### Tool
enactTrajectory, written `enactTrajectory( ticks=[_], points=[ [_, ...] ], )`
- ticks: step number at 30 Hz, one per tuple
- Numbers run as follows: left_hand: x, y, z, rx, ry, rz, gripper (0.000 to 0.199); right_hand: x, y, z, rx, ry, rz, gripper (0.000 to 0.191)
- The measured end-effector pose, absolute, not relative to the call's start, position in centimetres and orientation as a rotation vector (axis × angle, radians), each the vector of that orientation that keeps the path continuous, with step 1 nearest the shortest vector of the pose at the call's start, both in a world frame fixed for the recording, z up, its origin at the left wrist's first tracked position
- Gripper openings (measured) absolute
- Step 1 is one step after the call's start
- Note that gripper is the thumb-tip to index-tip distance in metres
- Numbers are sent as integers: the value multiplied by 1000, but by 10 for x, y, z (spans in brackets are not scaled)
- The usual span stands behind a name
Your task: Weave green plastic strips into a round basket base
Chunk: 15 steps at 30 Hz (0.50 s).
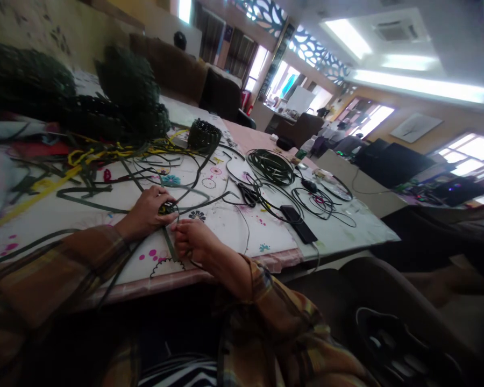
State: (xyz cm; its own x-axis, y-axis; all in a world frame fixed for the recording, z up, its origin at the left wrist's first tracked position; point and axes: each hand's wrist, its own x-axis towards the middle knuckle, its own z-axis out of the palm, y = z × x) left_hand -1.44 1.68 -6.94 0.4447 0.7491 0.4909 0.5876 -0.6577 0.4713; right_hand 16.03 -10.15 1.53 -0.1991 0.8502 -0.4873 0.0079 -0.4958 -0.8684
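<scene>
Strip (169,244): smooth plastic-lk, matt; coil (271,170): glossy plastic-lk; tbl cover (221,228): smooth; woven basket (204,135): rough; sleeve (280,295): matt cloth.

You sit in what appears to be a craft workshop in an office-like room. Your long table with a white flower-printed cover (229,230) carries a small dark green woven basket (204,135) near its far edge, dark green coiled strips (268,171) and black metal scissors (248,194). Bright white ceiling lights (421,79) shine beyond its right corner.
</scene>
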Motion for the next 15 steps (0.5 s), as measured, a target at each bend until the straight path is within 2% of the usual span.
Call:
enactTrajectory(
  ticks=[5,8,15],
  points=[
    [-16,14,-63,2453,1136,975,50,173,-95,22,-1877,-1740,1080,17],
    [-16,11,-63,2470,1105,985,39,171,-93,29,-2057,-2226,649,26],
    [-14,9,-64,2489,1157,1015,34,157,-93,30,-2091,-2326,582,44]
  ],
)
